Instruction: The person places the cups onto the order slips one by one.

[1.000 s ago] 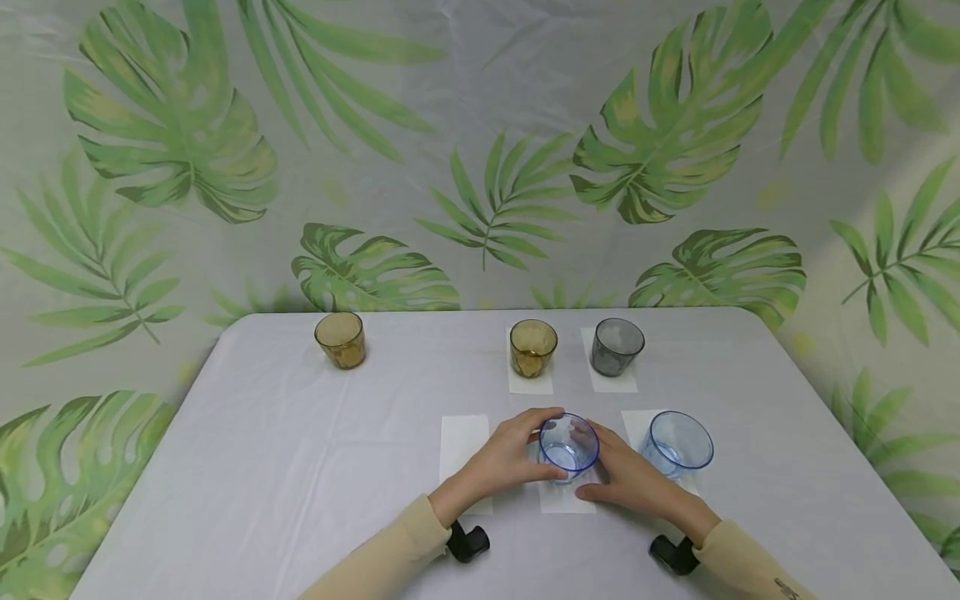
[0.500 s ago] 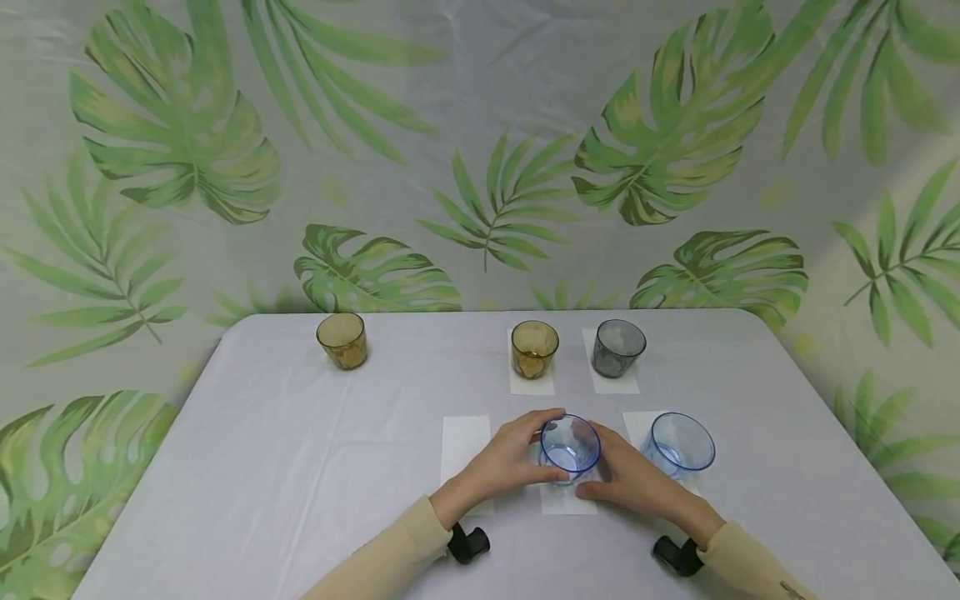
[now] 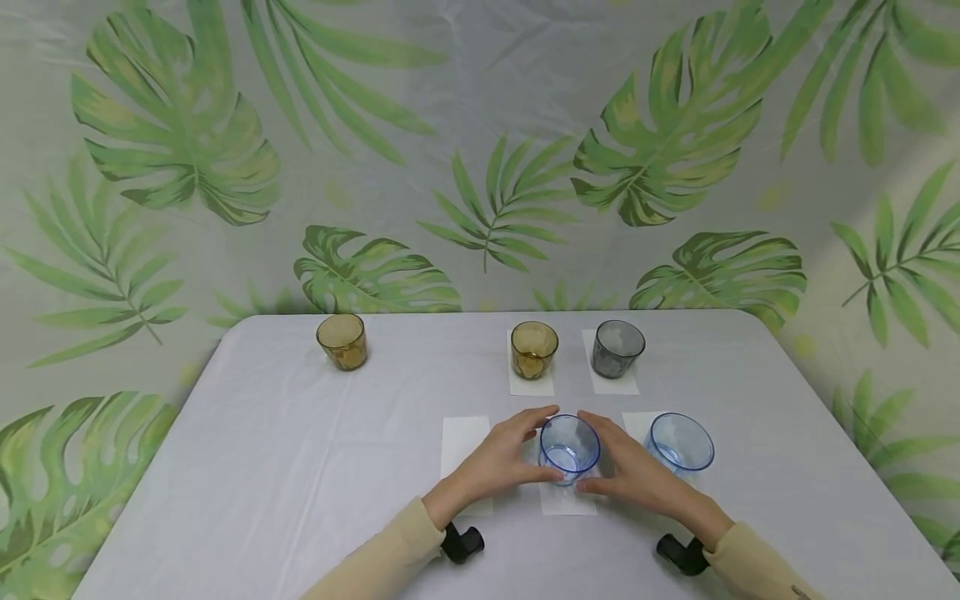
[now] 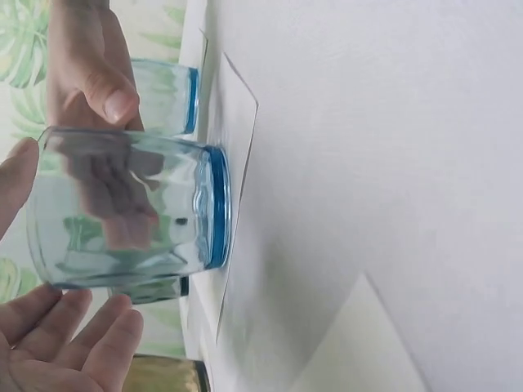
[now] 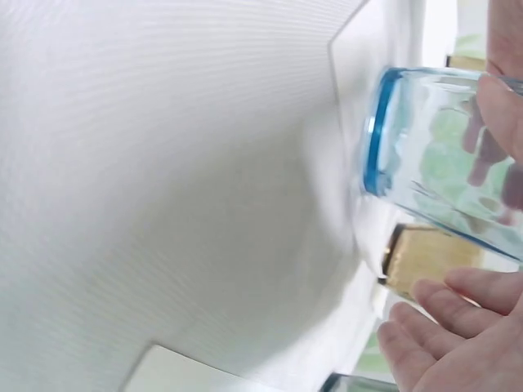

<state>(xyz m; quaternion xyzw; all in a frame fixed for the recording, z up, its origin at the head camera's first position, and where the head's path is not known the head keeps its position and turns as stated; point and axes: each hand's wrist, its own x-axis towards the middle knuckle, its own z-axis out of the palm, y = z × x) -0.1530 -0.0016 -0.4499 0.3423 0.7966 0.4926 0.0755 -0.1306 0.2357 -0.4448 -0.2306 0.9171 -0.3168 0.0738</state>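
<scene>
A clear blue glass [image 3: 568, 452] stands upright on a white paper rectangle [image 3: 567, 503], between my two hands. To its left, my left hand [image 3: 501, 457] curves around it with thumb and fingers spread. In the left wrist view, the left fingertips [image 4: 121, 314] lie right by the glass wall, the thumb near the rim. My right hand [image 3: 637, 473] is on the other side, spread wide. Its fingers [image 5: 458, 314] are straight and apart from the glass in the right wrist view.
Another blue glass [image 3: 681, 443] stands to the right on its paper. At the back are an amber glass [image 3: 533, 354] and a grey glass [image 3: 617, 352] on papers. A further amber glass [image 3: 343, 343] stands far left. Another paper [image 3: 457, 442] lies left of the hands.
My hands have loosened and drawn slightly apart around the middle blue glass, the right hand's fingers moving out from behind it. The glass stays in place.
</scene>
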